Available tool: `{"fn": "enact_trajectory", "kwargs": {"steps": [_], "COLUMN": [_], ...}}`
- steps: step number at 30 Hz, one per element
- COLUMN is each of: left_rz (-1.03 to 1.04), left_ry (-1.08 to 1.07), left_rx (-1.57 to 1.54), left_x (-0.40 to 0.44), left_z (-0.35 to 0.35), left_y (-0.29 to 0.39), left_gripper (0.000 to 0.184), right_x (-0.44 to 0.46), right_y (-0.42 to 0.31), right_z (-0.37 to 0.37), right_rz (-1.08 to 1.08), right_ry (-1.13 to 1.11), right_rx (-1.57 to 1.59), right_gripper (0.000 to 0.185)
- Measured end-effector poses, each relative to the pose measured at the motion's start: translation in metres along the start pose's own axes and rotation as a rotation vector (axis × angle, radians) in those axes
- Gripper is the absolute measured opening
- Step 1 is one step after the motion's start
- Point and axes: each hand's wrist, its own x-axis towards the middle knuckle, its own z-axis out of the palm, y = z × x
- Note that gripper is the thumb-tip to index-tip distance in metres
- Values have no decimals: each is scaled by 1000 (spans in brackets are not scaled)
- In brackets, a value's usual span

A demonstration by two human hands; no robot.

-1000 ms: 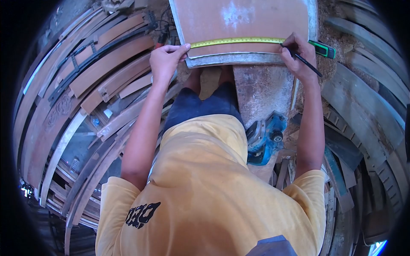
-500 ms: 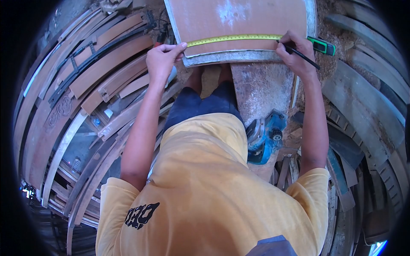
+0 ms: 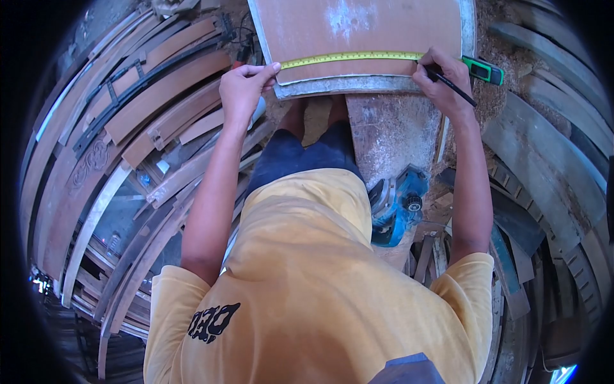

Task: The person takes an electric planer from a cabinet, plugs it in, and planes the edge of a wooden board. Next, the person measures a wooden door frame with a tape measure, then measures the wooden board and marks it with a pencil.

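A yellow tape measure blade (image 3: 352, 56) lies stretched across a reddish-brown panel (image 3: 384, 32) near its front edge. At the panel's left edge my left hand (image 3: 246, 89) pinches the end of the tape. My right hand (image 3: 442, 82) is closed on a black pencil (image 3: 457, 91), its tip at the tape near the panel's right side. Just right of that hand is the green and black tape case (image 3: 484, 70), and the hand hides part of the tape beside it.
A blue power planer (image 3: 400, 206) rests on a dusty board (image 3: 390, 134) below the panel. Curved-looking wood strips (image 3: 173, 89) are stacked at the left. More boards (image 3: 543, 160) lie at the right, beside sawdust (image 3: 495, 38).
Compared with a second ago, both hands and the tape sit slightly further left and higher in view. The right hand's fingers and pencil have shifted a little. Both holds are unchanged.
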Motion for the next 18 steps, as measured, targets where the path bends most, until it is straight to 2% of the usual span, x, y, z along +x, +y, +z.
{"fn": "enact_trajectory", "kwargs": {"steps": [18], "left_rz": [-20], "left_ry": [-12], "left_rx": [27], "left_x": [-1], "left_z": [-1], "left_y": [1], "left_gripper": [37], "right_x": [-2], "right_y": [2], "right_z": [0], "right_rz": [-39], "right_ry": [-5], "right_rx": [-21], "right_gripper": [16]}}
